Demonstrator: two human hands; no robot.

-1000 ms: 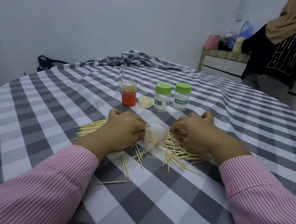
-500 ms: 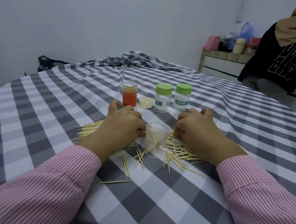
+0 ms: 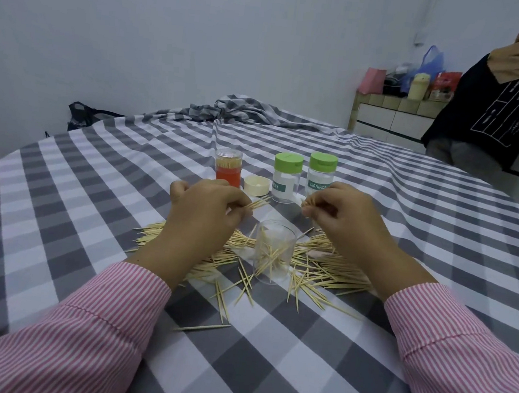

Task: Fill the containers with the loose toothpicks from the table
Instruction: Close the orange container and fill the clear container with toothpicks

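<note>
Pink-striped sleeves [image 3: 111, 315] enter from the bottom edge, both cut off by the frame. A single stray toothpick [image 3: 201, 327] lies nearest on the checked cloth of the bench [image 3: 58, 207]. Beyond it, the loose toothpicks [image 3: 324, 267] spread around a clear open container [image 3: 273, 252], upright, a few sticks inside. Left hand [image 3: 205, 210] is raised above the pile, fingers closed on a small bundle whose tips poke out to the right. Right hand [image 3: 342, 218] likewise pinches a bundle and partly hides the far green-lidded jar [image 3: 320, 174]. Behind: second green-lidded jar [image 3: 286, 176], cream lid [image 3: 256, 185], orange container [image 3: 228, 167] full of sticks. A standing person [image 3: 501, 103] is cropped at right.
</note>
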